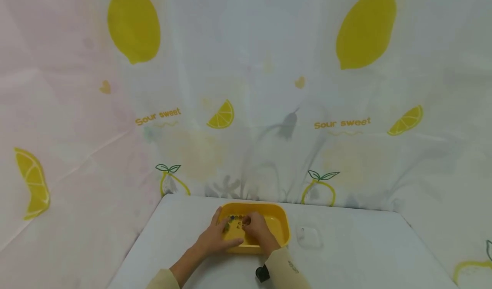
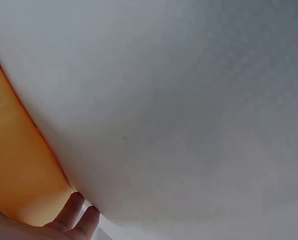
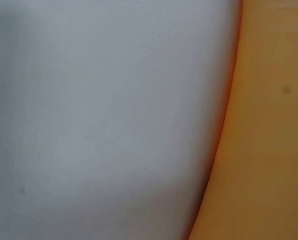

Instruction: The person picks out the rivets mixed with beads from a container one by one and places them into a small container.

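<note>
A yellow tray [image 1: 277,229] holds a short row of small round marbles [image 1: 236,217], blue, green and brown. Below the row lie several tiny brownish bits [image 1: 239,226], too small to identify. My left hand [image 1: 214,237] rests at the tray's left side, thumb stretched over the near part. In the left wrist view, two fingertips [image 2: 81,212] lie along the outer wall of the tray [image 2: 18,160]. Inside the tray, my right hand [image 1: 258,229] has its fingers curled and pinches a small dark round thing [image 1: 246,222] beside the row. The right wrist view shows only the tray wall [image 3: 269,120] and tabletop.
On the white table [image 1: 357,246], a clear plastic box or lid [image 1: 309,237] lies right of the tray. A black device [image 1: 262,274] sits at the right sleeve. Behind the table hangs a lemon-print cloth [image 1: 250,67], with more cloth at both sides.
</note>
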`<state>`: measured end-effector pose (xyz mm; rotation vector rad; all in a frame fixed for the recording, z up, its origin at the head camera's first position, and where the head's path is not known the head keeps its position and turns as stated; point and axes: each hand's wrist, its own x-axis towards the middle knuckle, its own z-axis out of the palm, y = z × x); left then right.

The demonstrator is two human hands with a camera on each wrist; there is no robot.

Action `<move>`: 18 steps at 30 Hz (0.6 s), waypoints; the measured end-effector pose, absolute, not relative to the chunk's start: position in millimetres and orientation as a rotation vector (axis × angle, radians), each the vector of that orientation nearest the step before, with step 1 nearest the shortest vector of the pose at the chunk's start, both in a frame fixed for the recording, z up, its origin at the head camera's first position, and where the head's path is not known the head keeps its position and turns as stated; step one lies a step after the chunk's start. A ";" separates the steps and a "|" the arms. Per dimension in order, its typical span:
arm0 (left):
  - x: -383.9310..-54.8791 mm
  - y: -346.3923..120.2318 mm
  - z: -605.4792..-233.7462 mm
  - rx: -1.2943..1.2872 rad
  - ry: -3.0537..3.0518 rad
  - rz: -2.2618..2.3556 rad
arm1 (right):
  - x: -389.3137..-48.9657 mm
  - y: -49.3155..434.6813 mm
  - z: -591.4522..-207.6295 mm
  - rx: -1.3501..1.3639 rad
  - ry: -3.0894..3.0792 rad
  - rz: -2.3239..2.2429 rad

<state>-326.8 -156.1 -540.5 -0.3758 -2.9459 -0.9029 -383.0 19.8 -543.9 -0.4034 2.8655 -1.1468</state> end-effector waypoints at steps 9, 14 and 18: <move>-325.2 -153.3 -538.6 -0.360 -2.950 -0.904 | -383.2 24.2 -545.0 -0.414 2.855 -1.195; -325.2 -152.9 -539.0 -0.359 -2.953 -0.891 | -380.9 22.3 -541.1 -0.323 2.823 -1.218; -323.4 -153.2 -538.5 -0.353 -2.952 -0.890 | -379.2 21.2 -540.7 -0.282 2.849 -1.209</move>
